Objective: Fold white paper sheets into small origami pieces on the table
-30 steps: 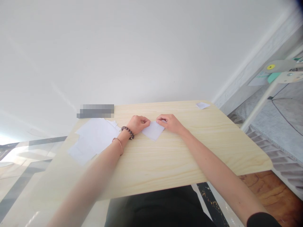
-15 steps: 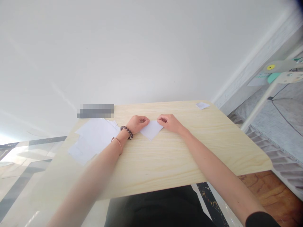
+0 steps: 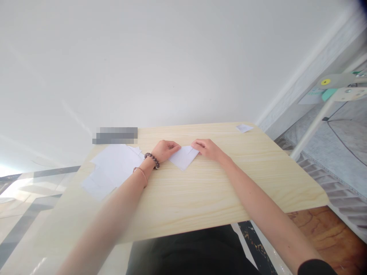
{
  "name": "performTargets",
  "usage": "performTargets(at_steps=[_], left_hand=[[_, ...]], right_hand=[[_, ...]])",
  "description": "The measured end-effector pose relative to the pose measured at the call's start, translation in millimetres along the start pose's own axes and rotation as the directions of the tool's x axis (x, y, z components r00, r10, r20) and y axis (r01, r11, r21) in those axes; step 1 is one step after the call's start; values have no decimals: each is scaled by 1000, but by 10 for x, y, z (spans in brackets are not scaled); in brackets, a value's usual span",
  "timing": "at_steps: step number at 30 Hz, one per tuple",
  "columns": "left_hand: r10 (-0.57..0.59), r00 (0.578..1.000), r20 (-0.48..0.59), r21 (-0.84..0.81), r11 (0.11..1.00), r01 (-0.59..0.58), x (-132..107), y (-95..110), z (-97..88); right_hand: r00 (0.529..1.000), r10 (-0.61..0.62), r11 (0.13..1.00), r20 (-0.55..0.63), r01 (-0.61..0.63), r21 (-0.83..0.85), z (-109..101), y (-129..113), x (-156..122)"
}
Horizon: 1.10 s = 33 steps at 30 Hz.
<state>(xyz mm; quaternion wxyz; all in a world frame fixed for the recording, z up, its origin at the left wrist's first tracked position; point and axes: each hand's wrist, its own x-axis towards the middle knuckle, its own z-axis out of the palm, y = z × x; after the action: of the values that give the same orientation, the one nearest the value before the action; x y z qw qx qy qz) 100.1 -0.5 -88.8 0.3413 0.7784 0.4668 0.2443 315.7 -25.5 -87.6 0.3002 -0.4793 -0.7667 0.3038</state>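
Note:
A small folded white sheet of paper (image 3: 183, 159) lies on the wooden table, its pointed corner toward me. My left hand (image 3: 166, 150), with a bead bracelet and a thin bangle on the wrist, pinches the paper's left corner. At the right corner, my right hand (image 3: 208, 148) grips the paper between thumb and curled fingers. A narrow flap or crease shows on the paper's upper right, close to my right fingertips.
White paper sheets (image 3: 111, 168) lie overlapped to the left of my left arm. One small white paper piece (image 3: 244, 128) rests near the far right corner of the table (image 3: 195, 206). A blurred-out grey block (image 3: 117, 136) is at the back left, before the wall.
My right hand has shifted slightly and tilted, and a narrow flap or crease now shows beside its fingers. My left hand stays at the left corner.

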Motion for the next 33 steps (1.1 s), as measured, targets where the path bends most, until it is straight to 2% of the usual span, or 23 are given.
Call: performTargets(at_steps=[4, 8, 13, 19, 22, 27, 33], left_hand=[[4, 1000, -9, 18, 1000, -4, 3, 10, 12], [11, 1000, 5, 32, 999, -11, 2, 1, -4], [19, 999, 40, -6, 1000, -19, 2, -17, -35], [67, 995, 73, -97, 993, -59, -9, 8, 7], [71, 995, 77, -71, 995, -66, -13, 3, 21], [207, 978, 3, -14, 978, -207, -4, -32, 31], [259, 966, 9, 102, 961, -259, 32, -124, 68]], right_hand=[[999, -35, 998, 17, 36, -58, 37, -18, 10], [998, -7, 1000, 64, 8, -8, -20, 43, 8], [997, 41, 996, 61, -45, 72, -82, 99, -8], [997, 3, 999, 73, 0, -37, -17, 28, -5], [1000, 8, 997, 26, -6, -75, 27, 17, 5], [991, -3, 998, -136, -6, -62, 81, 74, 39], [975, -72, 988, -212, 41, -146, 126, 167, 88]])
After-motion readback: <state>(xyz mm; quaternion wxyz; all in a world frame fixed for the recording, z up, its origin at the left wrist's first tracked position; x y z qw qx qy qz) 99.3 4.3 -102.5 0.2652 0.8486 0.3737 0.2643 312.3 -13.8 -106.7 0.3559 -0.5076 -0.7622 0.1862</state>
